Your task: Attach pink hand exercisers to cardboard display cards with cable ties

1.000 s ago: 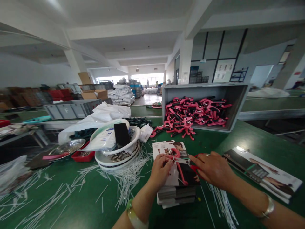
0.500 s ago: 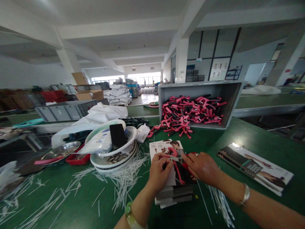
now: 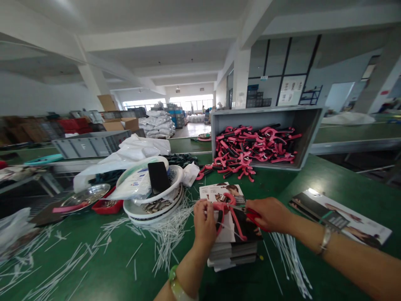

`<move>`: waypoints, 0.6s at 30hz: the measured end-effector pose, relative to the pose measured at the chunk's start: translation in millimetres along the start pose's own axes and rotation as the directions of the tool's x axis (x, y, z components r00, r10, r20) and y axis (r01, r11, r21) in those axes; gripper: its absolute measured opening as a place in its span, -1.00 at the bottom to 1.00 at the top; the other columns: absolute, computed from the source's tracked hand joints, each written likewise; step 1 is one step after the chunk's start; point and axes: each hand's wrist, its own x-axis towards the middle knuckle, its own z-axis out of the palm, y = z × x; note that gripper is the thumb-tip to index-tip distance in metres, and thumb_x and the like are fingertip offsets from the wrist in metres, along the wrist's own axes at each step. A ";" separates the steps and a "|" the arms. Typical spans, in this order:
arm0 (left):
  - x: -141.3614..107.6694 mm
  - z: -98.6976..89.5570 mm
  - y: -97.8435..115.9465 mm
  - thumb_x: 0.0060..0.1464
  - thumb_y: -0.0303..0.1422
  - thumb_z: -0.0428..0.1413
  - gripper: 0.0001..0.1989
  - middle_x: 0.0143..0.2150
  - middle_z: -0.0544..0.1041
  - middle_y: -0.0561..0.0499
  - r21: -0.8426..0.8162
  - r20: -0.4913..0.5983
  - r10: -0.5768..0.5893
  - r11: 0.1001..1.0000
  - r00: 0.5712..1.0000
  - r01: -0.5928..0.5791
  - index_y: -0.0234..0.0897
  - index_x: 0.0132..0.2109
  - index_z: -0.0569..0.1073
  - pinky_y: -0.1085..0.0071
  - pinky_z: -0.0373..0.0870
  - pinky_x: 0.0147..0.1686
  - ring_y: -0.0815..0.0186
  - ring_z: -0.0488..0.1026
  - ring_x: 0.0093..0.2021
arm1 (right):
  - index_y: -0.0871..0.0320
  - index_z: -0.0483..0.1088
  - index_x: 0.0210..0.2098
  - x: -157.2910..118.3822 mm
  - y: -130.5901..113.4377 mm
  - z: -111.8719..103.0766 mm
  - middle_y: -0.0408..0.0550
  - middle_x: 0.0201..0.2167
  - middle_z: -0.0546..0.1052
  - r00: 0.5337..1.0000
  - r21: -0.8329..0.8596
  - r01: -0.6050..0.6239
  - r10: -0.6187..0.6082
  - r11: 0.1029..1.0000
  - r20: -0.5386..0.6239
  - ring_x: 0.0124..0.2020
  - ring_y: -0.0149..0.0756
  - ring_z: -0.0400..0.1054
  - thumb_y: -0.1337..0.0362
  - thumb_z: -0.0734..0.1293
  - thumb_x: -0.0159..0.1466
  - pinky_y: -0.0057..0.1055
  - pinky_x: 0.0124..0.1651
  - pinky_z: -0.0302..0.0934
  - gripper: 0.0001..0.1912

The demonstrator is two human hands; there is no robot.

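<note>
Gripping: our left hand has its fingers curled shut around a pink-and-black hand grip, which sits just above the stack of printed cards.

Right hand: our right hand has its fingers closed on red-handled scissors, with the steel blades reaching left to touch or nearly touch the hand grip; we cannot tell which from this view.

Stack: the stack of printed cards rests on the green bench, directly beneath both our hands, with a card showing a person on top.

Crate: a grey plastic crate lies tipped on its side beyond the stack, spilling a heap of pink-and-black hand grips onto the bench.

Plates: a pile of white plates stands left of the stack, holding small metal parts and a black phone.

Ties: loose white cable ties are strewn left of the stack, with a second bunch to its right.

Leaflets: glossy printed sheets lie right of the stack, past our right hand.

Trays: a steel tray and a red tray sit left of the plates.
</note>
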 end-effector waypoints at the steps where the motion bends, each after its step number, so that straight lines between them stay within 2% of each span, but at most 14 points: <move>1: -1.2 -2.8 -0.2 0.16 -0.30 -0.07 -0.79 -0.07 0.34 -0.13 -0.001 -0.042 -0.070 0.998 0.997 0.070 -0.28 -0.15 0.36 0.26 0.31 -0.06 0.25 0.35 -0.13 | 0.09 0.42 -0.29 -1.1 2.7 -9.0 -0.12 -0.43 0.55 0.998 0.075 -0.050 0.047 0.996 0.040 -0.44 -0.29 0.41 0.17 0.34 0.12 -0.47 -0.48 0.00 -0.81; 3: -5.6 -10.1 1.9 0.10 -0.23 0.01 -0.65 0.03 0.31 -0.17 0.042 -0.036 -0.115 0.992 0.993 0.117 -0.28 0.00 0.32 0.26 0.31 -0.06 0.23 0.35 -0.10 | 0.04 0.45 -0.30 -1.6 7.4 -27.7 -0.18 -0.51 0.52 0.983 0.222 -0.102 0.064 0.970 0.171 -0.50 -0.30 0.38 0.01 0.38 0.04 -0.49 -0.53 -0.01 -0.69; 5: -11.6 -18.3 6.3 0.02 -0.19 0.09 -0.62 0.01 0.35 -0.13 0.141 0.078 -0.051 0.989 0.996 0.040 -0.26 -0.03 0.37 0.22 0.26 -0.01 0.17 0.33 -0.03 | 0.02 0.48 -0.32 0.9 8.6 -43.7 -0.21 -0.56 0.49 0.957 0.323 -0.085 -0.013 0.942 0.289 -0.56 -0.35 0.34 -0.06 0.41 -0.04 -0.51 -0.57 -0.04 -0.62; 8: -18.0 -27.6 12.3 -0.05 -0.19 0.15 -0.72 -0.14 0.45 -0.06 0.274 0.245 -0.043 0.961 0.969 -0.027 -0.23 -0.20 0.47 0.21 0.24 -0.06 0.13 0.34 -0.08 | 0.02 0.51 -0.36 10.2 1.6 -57.8 -0.21 -0.57 0.49 0.939 0.324 -0.038 -0.078 0.945 0.336 -0.59 -0.39 0.29 -0.08 0.42 -0.09 -0.51 -0.59 -0.06 -0.61; 12: -15.7 -31.2 10.4 -0.04 -0.16 0.12 -0.74 -0.23 0.51 -0.02 0.303 0.316 -0.113 0.953 0.942 0.013 -0.20 -0.25 0.51 0.31 0.26 -0.20 0.19 0.38 -0.19 | 0.08 0.52 -0.43 28.8 -12.5 -65.1 -0.21 -0.60 0.45 0.907 0.321 -0.007 -0.128 0.947 0.400 -0.62 -0.44 0.22 -0.12 0.42 -0.12 -0.52 -0.59 -0.06 -0.57; 18: -6.4 -27.8 -4.5 -0.11 -0.14 0.17 -0.70 -0.29 0.55 0.00 0.198 0.370 -0.200 0.971 0.907 0.133 -0.23 -0.27 0.53 0.43 0.27 -0.32 0.27 0.42 -0.29 | 0.19 0.53 -0.40 57.0 -13.8 -66.1 -0.22 -0.59 0.41 0.761 0.429 -0.092 -0.215 0.898 0.612 -0.62 -0.51 0.16 -0.10 0.48 -0.24 -0.55 -0.57 -0.01 -0.46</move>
